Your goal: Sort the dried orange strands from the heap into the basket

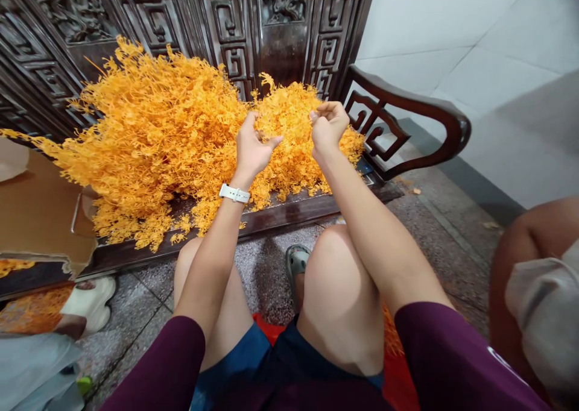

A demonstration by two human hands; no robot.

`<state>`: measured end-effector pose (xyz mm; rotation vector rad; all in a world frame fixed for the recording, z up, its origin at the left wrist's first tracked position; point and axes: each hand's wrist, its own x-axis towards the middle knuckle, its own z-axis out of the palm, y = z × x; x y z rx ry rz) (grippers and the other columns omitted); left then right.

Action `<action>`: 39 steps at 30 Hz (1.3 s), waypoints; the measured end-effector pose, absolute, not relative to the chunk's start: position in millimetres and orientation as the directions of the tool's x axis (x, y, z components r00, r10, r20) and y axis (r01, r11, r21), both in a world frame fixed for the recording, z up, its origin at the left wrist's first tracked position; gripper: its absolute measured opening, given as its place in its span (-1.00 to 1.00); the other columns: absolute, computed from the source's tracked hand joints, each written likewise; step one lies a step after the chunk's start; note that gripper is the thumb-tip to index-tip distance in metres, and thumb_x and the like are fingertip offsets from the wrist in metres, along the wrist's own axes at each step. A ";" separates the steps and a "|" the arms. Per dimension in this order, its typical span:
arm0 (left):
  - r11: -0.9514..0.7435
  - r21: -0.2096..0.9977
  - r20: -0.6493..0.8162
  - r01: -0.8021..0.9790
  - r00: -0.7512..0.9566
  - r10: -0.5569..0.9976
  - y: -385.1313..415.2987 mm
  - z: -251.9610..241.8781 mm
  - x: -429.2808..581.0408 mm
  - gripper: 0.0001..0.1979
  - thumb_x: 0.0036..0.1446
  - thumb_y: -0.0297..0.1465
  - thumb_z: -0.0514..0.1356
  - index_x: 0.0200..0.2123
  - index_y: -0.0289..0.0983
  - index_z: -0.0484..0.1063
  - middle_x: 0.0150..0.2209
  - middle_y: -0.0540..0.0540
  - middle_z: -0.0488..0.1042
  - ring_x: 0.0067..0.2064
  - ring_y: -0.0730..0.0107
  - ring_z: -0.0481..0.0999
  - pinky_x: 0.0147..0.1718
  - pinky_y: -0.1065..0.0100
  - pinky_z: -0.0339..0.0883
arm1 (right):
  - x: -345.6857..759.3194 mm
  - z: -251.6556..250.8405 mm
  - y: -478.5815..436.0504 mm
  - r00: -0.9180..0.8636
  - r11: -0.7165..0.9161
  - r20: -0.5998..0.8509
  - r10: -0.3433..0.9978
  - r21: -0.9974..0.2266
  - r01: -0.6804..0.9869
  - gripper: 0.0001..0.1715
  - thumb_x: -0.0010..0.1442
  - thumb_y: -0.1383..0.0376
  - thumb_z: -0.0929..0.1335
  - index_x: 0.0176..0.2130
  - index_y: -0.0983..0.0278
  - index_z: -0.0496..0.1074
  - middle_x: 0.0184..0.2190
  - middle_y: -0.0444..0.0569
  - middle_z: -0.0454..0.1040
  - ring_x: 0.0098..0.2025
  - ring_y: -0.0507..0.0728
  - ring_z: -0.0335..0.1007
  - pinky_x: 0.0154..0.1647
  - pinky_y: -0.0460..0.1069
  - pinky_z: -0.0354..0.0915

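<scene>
A big heap of orange, curly-petalled artificial-looking flower sprigs [163,122] covers much of a dark carved wooden bench. At the right part of the heap, my left hand [256,149] is held with its thumb stretched away from the fingers, and I see nothing in it. A white watch band [234,193] circles that wrist. My right hand [331,128] is a little further right, over the same flowers. Its fingers are curled in towards the thumb; whatever lies between them is too small or hidden to make out.
The bench's carved back [283,52] rises behind the flowers, and its curved armrest [420,112] juts out at right. An open cardboard box [45,203] stands at left. Other people's legs show at both sides: a white shoe [93,305] at left, a bare knee [534,242] at right.
</scene>
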<state>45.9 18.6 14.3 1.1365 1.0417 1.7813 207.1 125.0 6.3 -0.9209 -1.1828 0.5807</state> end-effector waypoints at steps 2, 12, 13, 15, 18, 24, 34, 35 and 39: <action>-0.378 0.908 0.312 -0.182 -0.311 0.898 21.1 10.9 47.8 -0.36 -0.17 -0.25 0.63 -0.02 -0.15 0.47 -0.14 -0.10 0.52 -0.04 0.09 0.60 -0.18 0.25 0.53 | 200.1 7.0 124.5 0.308 0.509 0.506 0.806 -0.857 0.075 -0.73 0.07 0.11 0.36 -0.33 0.14 0.18 -0.33 -0.07 0.25 -0.16 0.16 0.37 -0.20 0.08 0.29; -0.453 0.891 0.407 0.007 -0.453 0.793 -10.3 47.5 -5.8 -0.50 -0.13 -0.46 0.56 -0.13 -0.21 0.45 -0.14 -0.13 0.52 -0.18 0.26 0.58 -0.20 0.28 0.52 | 258.7 -0.2 115.4 0.377 0.152 0.228 0.898 -0.964 0.220 -0.73 0.00 0.30 0.31 -0.43 0.14 0.04 -0.40 -0.08 0.28 -0.20 0.16 0.31 -0.19 0.06 0.30; -0.451 0.893 0.402 0.016 -0.483 0.778 -12.7 49.1 -16.1 -0.48 -0.14 -0.48 0.56 -0.13 -0.21 0.43 -0.16 -0.12 0.52 -0.23 0.32 0.56 -0.22 0.30 0.51 | 262.6 -1.5 110.9 0.304 0.137 0.205 0.930 -0.964 0.229 -0.73 0.01 0.29 0.35 -0.43 0.14 0.10 -0.41 -0.08 0.32 -0.23 0.16 0.32 -0.22 0.06 0.30; -0.431 0.902 0.380 0.021 -0.511 0.771 -13.8 45.5 -31.5 -0.46 -0.18 -0.48 0.56 -0.15 -0.21 0.40 -0.21 -0.07 0.50 -0.33 0.41 0.50 -0.27 0.34 0.49 | 262.9 0.2 101.9 0.144 0.146 0.184 0.972 -0.960 0.240 -0.74 -0.03 0.28 0.46 -0.44 0.18 0.27 -0.43 -0.05 0.42 -0.30 0.14 0.35 -0.30 0.05 0.31; -0.407 0.913 0.337 -0.018 -0.528 0.780 -7.8 29.0 -40.5 -0.42 -0.23 -0.40 0.58 -0.17 -0.21 0.36 -0.32 0.01 0.44 -0.39 0.47 0.44 -0.33 0.38 0.45 | 256.1 13.7 89.9 -0.325 0.200 0.091 0.941 -0.926 0.320 -0.75 -0.12 0.27 0.58 -0.44 0.28 0.52 -0.43 0.00 0.56 -0.36 0.12 0.41 -0.32 0.03 0.33; -0.344 0.935 0.249 -0.087 -0.528 0.812 -4.2 13.3 -35.8 -0.29 -0.33 -0.24 0.63 -0.14 -0.23 0.35 -0.41 0.04 0.41 -0.43 0.43 0.44 -0.46 0.42 0.34 | 257.2 37.8 73.4 -0.854 0.220 -0.342 0.392 -0.866 0.448 -0.60 -0.14 0.18 0.65 -0.27 0.30 0.66 -0.38 -0.02 0.62 -0.32 0.11 0.47 -0.24 0.03 0.41; -0.338 0.932 0.251 -0.131 -0.442 0.861 -7.4 15.9 -9.2 -0.29 -0.34 -0.22 0.64 -0.15 -0.23 0.37 -0.41 0.00 0.51 -0.43 0.42 0.50 -0.50 0.46 0.34 | 243.1 25.4 82.3 -0.225 -0.172 -0.102 0.969 -0.933 -0.315 -0.72 0.16 0.26 0.54 -0.19 0.21 0.42 -0.16 0.02 0.50 -0.20 0.09 0.51 -0.22 -0.02 0.47; -0.345 0.931 0.266 -0.121 -0.423 0.866 -6.6 14.6 -4.4 -0.30 -0.32 -0.23 0.64 -0.15 -0.23 0.37 -0.42 0.01 0.49 -0.41 0.41 0.51 -0.46 0.44 0.38 | 242.2 23.7 80.7 -0.237 -0.181 -0.116 0.965 -0.943 -0.278 -0.76 0.17 0.32 0.53 -0.20 0.23 0.44 -0.18 0.01 0.51 -0.25 0.07 0.49 -0.27 -0.04 0.43; -0.319 0.943 0.275 -0.099 -0.309 0.910 -7.7 12.7 11.4 -0.34 -0.25 -0.29 0.61 -0.10 -0.26 0.41 -0.45 0.05 0.45 -0.38 0.42 0.54 -0.37 0.43 0.43 | 237.6 24.7 72.1 -0.307 -0.148 -0.100 0.947 -0.979 -0.140 -0.84 0.26 0.26 0.51 -0.22 0.27 0.51 -0.23 0.02 0.54 -0.33 0.03 0.44 -0.36 -0.07 0.34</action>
